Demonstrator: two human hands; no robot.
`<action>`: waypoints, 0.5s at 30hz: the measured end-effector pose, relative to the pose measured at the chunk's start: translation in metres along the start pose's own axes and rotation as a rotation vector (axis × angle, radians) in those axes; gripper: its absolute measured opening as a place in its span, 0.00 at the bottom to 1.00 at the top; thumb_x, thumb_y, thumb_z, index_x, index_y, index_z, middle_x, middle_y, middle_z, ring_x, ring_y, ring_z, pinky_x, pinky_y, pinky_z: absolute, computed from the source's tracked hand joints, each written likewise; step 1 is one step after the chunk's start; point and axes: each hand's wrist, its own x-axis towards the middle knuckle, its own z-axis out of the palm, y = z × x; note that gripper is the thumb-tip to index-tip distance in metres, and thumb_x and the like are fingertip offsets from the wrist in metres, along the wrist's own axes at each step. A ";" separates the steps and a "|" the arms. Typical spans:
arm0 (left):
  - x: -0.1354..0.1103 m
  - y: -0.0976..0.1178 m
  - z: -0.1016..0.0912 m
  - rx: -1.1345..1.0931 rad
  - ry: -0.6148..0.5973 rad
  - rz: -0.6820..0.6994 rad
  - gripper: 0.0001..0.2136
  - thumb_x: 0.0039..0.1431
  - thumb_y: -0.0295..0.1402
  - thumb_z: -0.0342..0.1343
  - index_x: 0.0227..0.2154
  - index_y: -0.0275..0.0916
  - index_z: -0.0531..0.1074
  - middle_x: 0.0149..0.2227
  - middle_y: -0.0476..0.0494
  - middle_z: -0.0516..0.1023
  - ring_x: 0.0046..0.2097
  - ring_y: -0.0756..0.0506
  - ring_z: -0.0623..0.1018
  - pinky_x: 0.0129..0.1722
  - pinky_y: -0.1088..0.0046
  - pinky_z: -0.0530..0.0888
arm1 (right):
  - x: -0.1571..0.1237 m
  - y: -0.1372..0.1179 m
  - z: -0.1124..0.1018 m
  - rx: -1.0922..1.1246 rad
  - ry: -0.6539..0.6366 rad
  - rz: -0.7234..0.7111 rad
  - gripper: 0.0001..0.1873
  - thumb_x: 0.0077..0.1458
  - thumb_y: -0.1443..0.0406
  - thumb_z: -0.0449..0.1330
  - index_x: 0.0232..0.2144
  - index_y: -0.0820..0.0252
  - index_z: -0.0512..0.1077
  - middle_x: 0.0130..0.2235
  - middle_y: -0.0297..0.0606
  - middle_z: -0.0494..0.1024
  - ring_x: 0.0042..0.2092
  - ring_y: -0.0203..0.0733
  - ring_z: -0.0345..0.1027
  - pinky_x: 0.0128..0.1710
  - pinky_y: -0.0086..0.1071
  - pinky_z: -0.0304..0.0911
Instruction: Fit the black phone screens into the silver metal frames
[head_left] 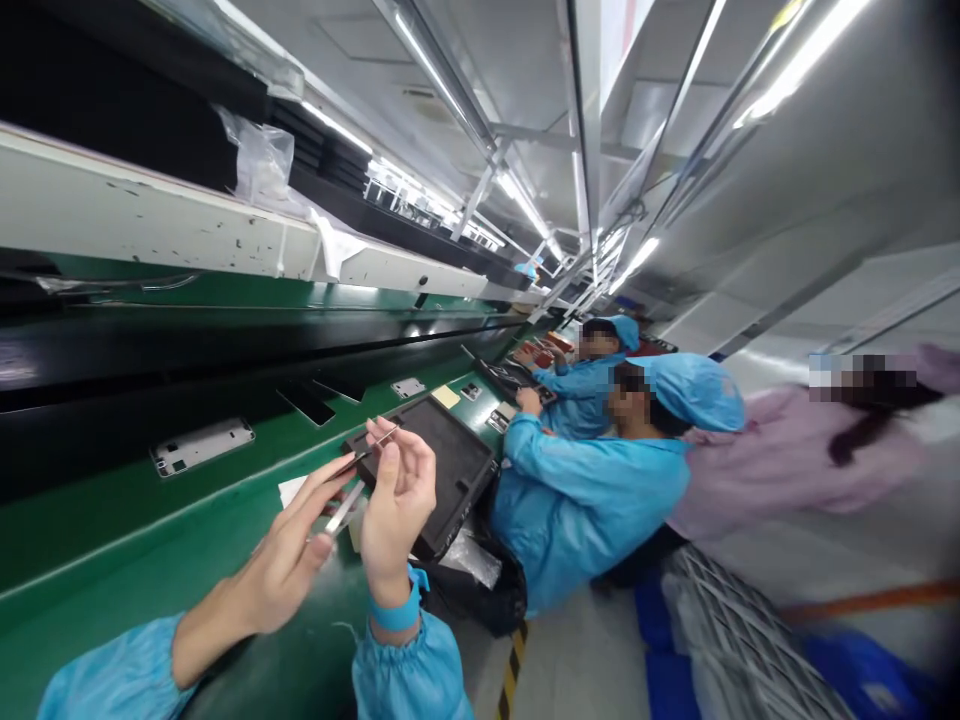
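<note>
The view is strongly tilted. My left hand (289, 555) and my right hand (396, 500) are raised together over the green workbench (150, 560). Between their fingertips runs a thin metal strip or tweezers-like piece (360, 478). My left hand pinches its lower end with finger and thumb. My right hand has its fingers curled round the upper end. A blue wrist strap (397, 612) sits on my right wrist. Both sleeves are blue.
A black tray (450, 470) lies just beyond my hands. A white phone frame (202, 446) rides the dark conveyor (112, 400), with others farther along. Two co-workers in blue coats and caps (592, 490) sit beside me. A person in pink (795, 450) stands behind them.
</note>
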 end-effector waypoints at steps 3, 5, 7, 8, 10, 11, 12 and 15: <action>0.005 -0.008 -0.003 0.148 -0.083 0.164 0.31 0.75 0.49 0.48 0.75 0.44 0.57 0.75 0.32 0.56 0.74 0.31 0.62 0.73 0.49 0.64 | 0.004 -0.001 0.005 0.072 0.063 0.013 0.15 0.70 0.52 0.59 0.42 0.57 0.69 0.45 0.41 0.81 0.49 0.43 0.79 0.55 0.43 0.73; 0.010 -0.009 -0.011 0.209 -0.127 0.219 0.32 0.75 0.49 0.48 0.75 0.40 0.56 0.75 0.28 0.57 0.74 0.31 0.62 0.72 0.51 0.64 | 0.006 -0.001 0.002 0.111 0.033 -0.004 0.14 0.71 0.53 0.58 0.40 0.57 0.70 0.42 0.38 0.78 0.46 0.40 0.78 0.54 0.41 0.72; 0.017 -0.008 -0.025 0.231 -0.114 0.252 0.30 0.75 0.51 0.47 0.71 0.38 0.63 0.72 0.27 0.62 0.72 0.31 0.65 0.71 0.51 0.66 | 0.004 0.004 -0.006 0.151 -0.025 -0.063 0.13 0.72 0.54 0.57 0.39 0.56 0.69 0.46 0.38 0.77 0.50 0.40 0.76 0.57 0.42 0.71; 0.021 -0.008 -0.035 0.221 -0.068 0.243 0.29 0.75 0.51 0.48 0.69 0.38 0.67 0.71 0.27 0.64 0.70 0.31 0.68 0.69 0.51 0.69 | 0.001 0.011 -0.011 0.154 -0.053 -0.091 0.13 0.72 0.54 0.56 0.39 0.55 0.68 0.50 0.40 0.76 0.53 0.42 0.75 0.58 0.44 0.70; 0.027 -0.007 -0.056 0.130 0.116 0.147 0.28 0.74 0.52 0.49 0.67 0.40 0.70 0.68 0.29 0.68 0.61 0.32 0.77 0.60 0.53 0.78 | -0.014 0.033 -0.022 0.055 -0.155 -0.081 0.12 0.73 0.55 0.54 0.38 0.55 0.67 0.56 0.43 0.73 0.59 0.44 0.71 0.61 0.46 0.69; 0.029 -0.006 -0.066 0.058 0.223 0.076 0.28 0.73 0.53 0.49 0.66 0.41 0.71 0.66 0.30 0.70 0.56 0.34 0.81 0.54 0.56 0.81 | -0.025 0.048 -0.026 -0.057 -0.242 -0.038 0.12 0.73 0.57 0.52 0.37 0.55 0.66 0.58 0.45 0.72 0.62 0.46 0.70 0.62 0.47 0.68; 0.031 -0.004 -0.074 -0.023 0.320 0.001 0.29 0.73 0.54 0.49 0.67 0.41 0.70 0.63 0.31 0.73 0.52 0.36 0.83 0.50 0.59 0.83 | -0.038 0.065 -0.030 -0.203 -0.361 0.030 0.11 0.73 0.58 0.52 0.36 0.55 0.67 0.58 0.47 0.72 0.63 0.47 0.68 0.63 0.48 0.67; 0.033 0.006 -0.086 -0.267 0.468 -0.183 0.34 0.72 0.59 0.45 0.67 0.39 0.70 0.47 0.36 0.83 0.42 0.38 0.85 0.42 0.62 0.84 | -0.078 0.114 -0.037 -0.562 -0.646 0.163 0.10 0.68 0.65 0.56 0.31 0.57 0.68 0.55 0.53 0.74 0.65 0.54 0.66 0.64 0.53 0.65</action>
